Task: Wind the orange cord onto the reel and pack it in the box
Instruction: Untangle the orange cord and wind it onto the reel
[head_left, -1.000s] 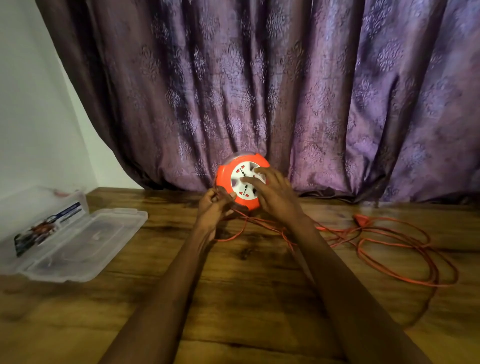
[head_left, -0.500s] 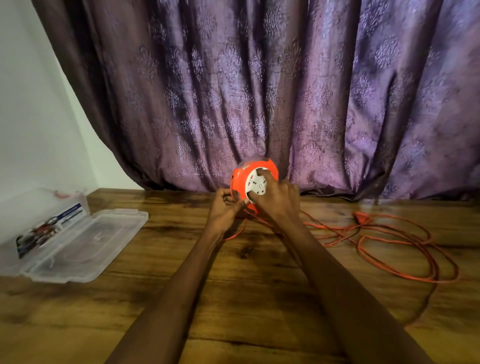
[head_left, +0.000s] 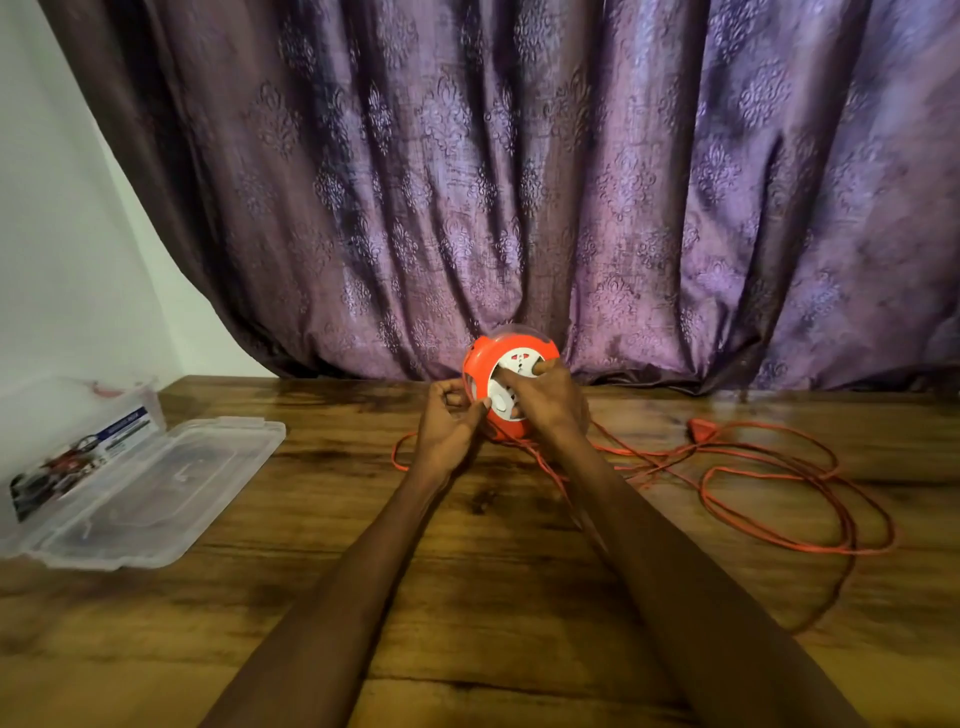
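From where I watch, the reel (head_left: 506, 387) has turned since a second ago, its white socket face now angled under my right hand (head_left: 545, 402), whose fingers press spread on that face. My left hand (head_left: 449, 423) seems to pinch the orange cord (head_left: 769, 499) beside it. Most cord lies loose on the bench (head_left: 467, 597) right of the hands; winding has barely begun. The box (head_left: 130, 483) waits open, far left, label unreadable
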